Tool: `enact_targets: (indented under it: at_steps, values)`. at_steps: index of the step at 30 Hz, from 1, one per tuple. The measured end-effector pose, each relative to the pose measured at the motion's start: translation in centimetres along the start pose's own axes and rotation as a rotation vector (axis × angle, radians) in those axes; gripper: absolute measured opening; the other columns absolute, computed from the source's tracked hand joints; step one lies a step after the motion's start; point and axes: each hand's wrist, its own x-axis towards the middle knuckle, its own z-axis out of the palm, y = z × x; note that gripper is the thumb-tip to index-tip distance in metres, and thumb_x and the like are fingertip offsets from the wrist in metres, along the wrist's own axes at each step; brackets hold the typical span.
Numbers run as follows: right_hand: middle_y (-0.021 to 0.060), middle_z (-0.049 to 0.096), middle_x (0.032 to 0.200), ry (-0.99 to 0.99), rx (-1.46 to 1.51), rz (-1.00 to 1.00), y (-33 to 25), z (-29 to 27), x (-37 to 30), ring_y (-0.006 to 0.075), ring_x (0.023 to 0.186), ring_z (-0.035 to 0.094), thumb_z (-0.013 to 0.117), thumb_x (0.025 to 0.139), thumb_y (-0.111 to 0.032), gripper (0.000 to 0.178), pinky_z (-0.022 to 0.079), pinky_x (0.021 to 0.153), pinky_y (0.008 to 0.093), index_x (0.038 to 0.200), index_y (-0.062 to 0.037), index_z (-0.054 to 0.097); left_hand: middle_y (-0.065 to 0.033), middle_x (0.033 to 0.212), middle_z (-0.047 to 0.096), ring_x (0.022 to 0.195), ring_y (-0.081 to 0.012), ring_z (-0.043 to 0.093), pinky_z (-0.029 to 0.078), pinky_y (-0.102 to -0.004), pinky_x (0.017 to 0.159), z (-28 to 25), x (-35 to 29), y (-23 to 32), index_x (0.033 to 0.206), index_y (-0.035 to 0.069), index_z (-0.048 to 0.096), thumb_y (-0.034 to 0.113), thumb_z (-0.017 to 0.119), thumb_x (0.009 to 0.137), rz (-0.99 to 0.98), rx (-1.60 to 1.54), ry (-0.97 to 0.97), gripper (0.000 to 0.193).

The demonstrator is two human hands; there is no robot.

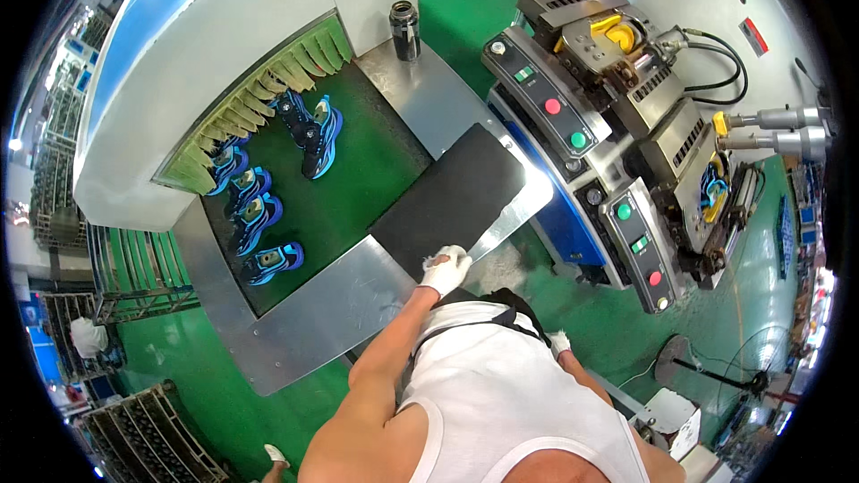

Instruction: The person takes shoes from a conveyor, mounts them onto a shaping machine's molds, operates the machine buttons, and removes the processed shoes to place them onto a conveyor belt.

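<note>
My left hand wears a white glove, with part of a finger bare. Its fingers are curled in at the near edge of a black mat, and nothing shows in them. Beside my right hip is my right hand, also gloved in white; its fingers are mostly hidden. Several blue-and-black shoes lie on the green conveyor belt to the left: a pair near the strip curtain, and a row with one shoe nearest me.
A dark bottle stands on the metal table rim. To the right is a two-station machine with red and green buttons; a blue shoe sits in its nearer station. Green strips hang at the tunnel mouth. A fan stands lower right.
</note>
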Motion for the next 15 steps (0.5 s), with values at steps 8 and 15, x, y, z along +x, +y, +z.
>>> enact_targets:
  at_steps: [8,15]
  values:
    - [0.0144,0.064,0.138,0.426,-0.423,-0.547,-27.9,-17.6,1.7,0.0307,0.132,0.057,0.060,0.093,-0.046,0.058,0.045,0.110,0.0446,0.139,-0.0104,0.061,-0.0213,0.137,0.055,0.126,-0.0421,0.054,0.047,-0.0561,0.102,-3.1,-1.2,-2.9,0.130,0.009,0.061,0.026,0.069,0.087,-0.099,0.216,0.189,0.047]
    - [0.0198,0.037,0.163,0.365,-0.536,-0.900,-43.9,-19.6,8.0,0.0420,0.151,0.030,0.061,0.093,-0.040,0.072,0.024,0.125,0.0505,0.156,-0.0141,0.040,-0.0228,0.147,0.046,0.136,-0.0423,0.046,0.045,-0.0543,0.109,-0.6,-2.7,-2.4,0.139,0.011,0.057,0.024,0.071,0.083,-0.119,0.354,0.205,0.059]
